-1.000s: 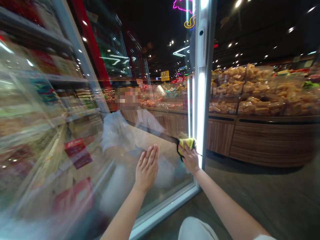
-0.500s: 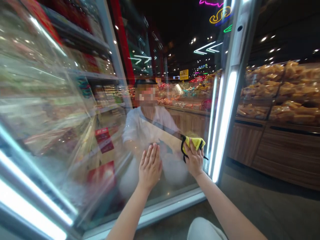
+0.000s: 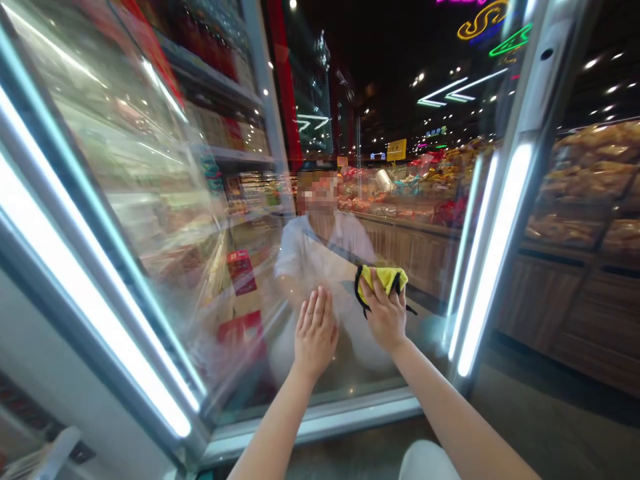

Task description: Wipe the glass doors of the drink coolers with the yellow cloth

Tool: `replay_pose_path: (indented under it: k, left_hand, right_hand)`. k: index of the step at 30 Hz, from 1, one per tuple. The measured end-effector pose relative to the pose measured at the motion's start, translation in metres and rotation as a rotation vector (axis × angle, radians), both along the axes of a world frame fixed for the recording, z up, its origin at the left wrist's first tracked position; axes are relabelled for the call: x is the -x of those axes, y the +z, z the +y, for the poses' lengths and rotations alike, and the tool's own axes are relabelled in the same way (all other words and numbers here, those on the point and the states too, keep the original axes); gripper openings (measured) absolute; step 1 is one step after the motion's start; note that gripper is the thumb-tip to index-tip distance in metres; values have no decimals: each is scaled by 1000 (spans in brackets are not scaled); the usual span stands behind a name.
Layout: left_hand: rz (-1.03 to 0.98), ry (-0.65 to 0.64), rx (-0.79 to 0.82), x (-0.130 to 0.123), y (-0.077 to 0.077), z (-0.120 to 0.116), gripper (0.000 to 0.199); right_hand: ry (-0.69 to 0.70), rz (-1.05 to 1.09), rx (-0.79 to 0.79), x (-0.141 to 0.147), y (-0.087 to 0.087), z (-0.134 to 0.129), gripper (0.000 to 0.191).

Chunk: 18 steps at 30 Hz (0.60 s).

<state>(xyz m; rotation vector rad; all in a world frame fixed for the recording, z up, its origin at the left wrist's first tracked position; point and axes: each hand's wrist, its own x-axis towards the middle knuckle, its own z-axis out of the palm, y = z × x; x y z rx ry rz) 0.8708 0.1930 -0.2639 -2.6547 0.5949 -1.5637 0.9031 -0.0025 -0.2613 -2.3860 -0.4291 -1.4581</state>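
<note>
A glass door (image 3: 350, 373) with a metal frame stands in front of me, showing a faint reflection of a person in a light shirt. My left hand (image 3: 316, 333) lies flat against the glass, fingers stretched out and holding nothing. To its right, my right hand (image 3: 387, 317) presses a yellow cloth (image 3: 384, 279) with black edging to the pane. Its fingers are spread over the cloth, and a loose black edge hangs at each side. Both forearms reach up from below.
Bright light strips run along the door's left side (image 3: 95, 293) and right side (image 3: 495, 267). Shelves of packaged goods (image 3: 220, 87) appear at the left. Wooden counters (image 3: 555, 313) with wrapped goods stand at the right. My knee (image 3: 429, 461) is low in front of the door.
My right hand has slid the cloth leftward over the glass, away from the right light strip. My left hand stays flat on the pane. The view has turned somewhat to the left.
</note>
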Motion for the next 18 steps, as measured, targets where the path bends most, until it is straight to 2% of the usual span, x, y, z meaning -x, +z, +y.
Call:
replay_pose_path:
  k: [2,3,6,8,10,12,15,18]
  left_hand:
    - [-4,20,14,2,2,4,82]
    - [-6,28,21,3,3,7,82]
    - [-11,51,42,6,4,15,83]
    - [-1,67,48,9,3,22,83]
    - [13,75,42,11,3,28,83]
    - [25,73,33,13,4,32,85]
    - [36,71,56,16,6,35,85]
    - [40,29,100,19,8,39,82]
  right_hand:
    - [3,10,-30,1,19,25,76]
    - [25,17,-14,3,23,36,75]
    - [157,37,120,13,13,50,75]
    - [229,50,195,18,2,44,77]
    - [230,54,194,19,1,38,78]
    - [174,46,117,17,15,41,76]
    - [108,34,-18,16,44,65,71]
    - [186,54,1,22,57,88,64]
